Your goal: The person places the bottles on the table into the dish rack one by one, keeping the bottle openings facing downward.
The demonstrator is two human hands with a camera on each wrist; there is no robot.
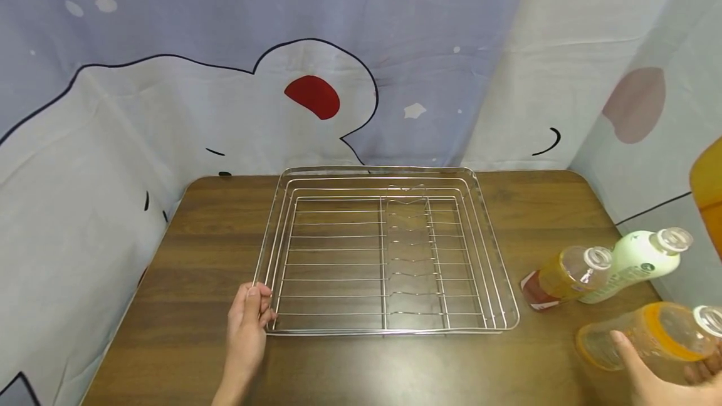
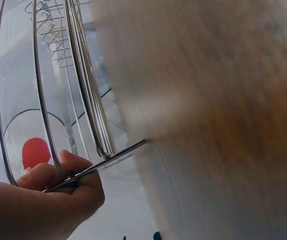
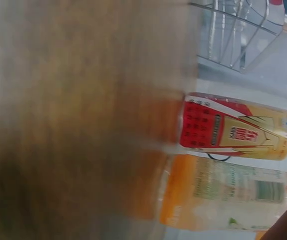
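A silver wire rack (image 1: 383, 249) with nested rectangular rims and a row of wavy wires stands on the brown wooden table (image 1: 186, 255). My left hand (image 1: 246, 321) grips its front left corner, and in the left wrist view the fingers (image 2: 83, 192) curl round the wires. At the front right, my right hand (image 1: 671, 381) holds a clear bottle with an orange band (image 1: 632, 334), the thumb on one side and fingers on the other. Part of this hand is cut off by the frame. The bottle's label (image 3: 268, 190) shows in the right wrist view.
Behind the held bottle stand a red-and-yellow bottle (image 1: 553, 281) and a pale green bottle (image 1: 634, 262), side by side. Printed cloth (image 1: 429, 67) hangs round the table's back and sides. An orange shape (image 1: 709, 193) is cut off at the right edge.
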